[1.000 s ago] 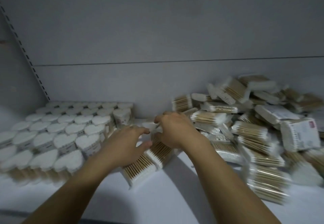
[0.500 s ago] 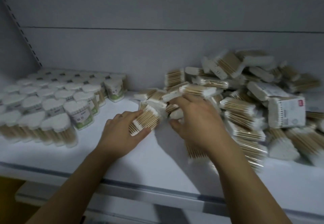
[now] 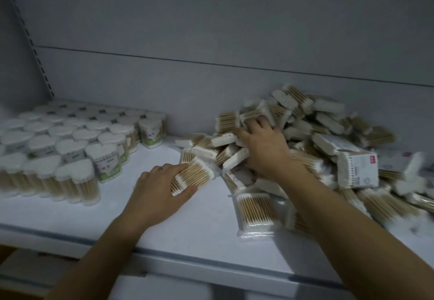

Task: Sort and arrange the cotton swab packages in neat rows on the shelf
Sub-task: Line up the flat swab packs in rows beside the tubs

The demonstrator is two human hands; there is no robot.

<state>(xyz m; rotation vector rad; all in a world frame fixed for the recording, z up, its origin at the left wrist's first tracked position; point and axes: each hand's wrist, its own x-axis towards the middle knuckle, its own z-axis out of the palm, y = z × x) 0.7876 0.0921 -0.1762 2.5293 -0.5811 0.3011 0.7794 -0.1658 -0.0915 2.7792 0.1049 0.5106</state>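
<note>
Two hands are at work on the shelf [image 3: 187, 236]. The left hand [image 3: 157, 189] keeps hold of the same single packet [image 3: 193, 177] as half a second ago. Its fingers lie over the top and its thumb under the near end, and the packet rests on the shelf between the jars [image 3: 70, 149] and the heap [image 3: 328, 121].

The right hand [image 3: 263, 149] has moved from the heap's near edge to deeper and higher in it. Its fingers are spread and bent over packets near the back. Whether it has closed on one cannot be told (blur hides the fingertips).

Judgement: gathering goes on, and no row of packets is yet begun.

Count:
- One packet in hand.
- One flat packet [image 3: 254, 209] at the front.
- One white labelled pack [image 3: 357, 170].
- Heap of several dozen, not countable.
- Jars in rows at left, upwards of thirty, too blurred for an exact figure.
</note>
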